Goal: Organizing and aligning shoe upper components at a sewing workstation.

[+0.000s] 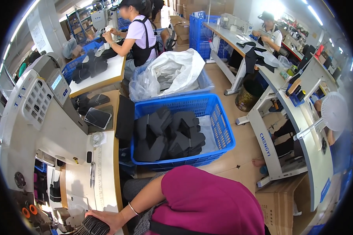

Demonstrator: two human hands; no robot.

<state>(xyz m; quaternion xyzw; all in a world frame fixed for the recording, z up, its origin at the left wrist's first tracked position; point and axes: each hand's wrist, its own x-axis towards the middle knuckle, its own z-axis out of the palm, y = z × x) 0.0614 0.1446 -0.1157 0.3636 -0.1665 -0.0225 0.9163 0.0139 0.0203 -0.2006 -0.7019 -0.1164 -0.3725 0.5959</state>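
At the lower left, my right hand [110, 220] reaches out from a magenta sleeve, with a bangle on the wrist. Its fingers and thumb wrap a stack of black fabric pieces [93, 226], whose layered edges show; the frame's rim cuts off the rest. The stack lies beside the working end of an industrial sewing machine [80, 137], near its metal parts [64, 217]. My left hand is out of the picture. On the white table to the right of the machine lie thread snips [92, 174], a clear tape roll [97, 138] and a phone [98, 118].
A blue crate [223, 135] beside the table holds bundled dark cut pieces [168, 135]. Behind it stands another crate with a white sack [176, 72]. Co-workers sit at machines far left [139, 39] and far right [270, 35]. A white fan [335, 111] and cardboard box [276, 207] are right.
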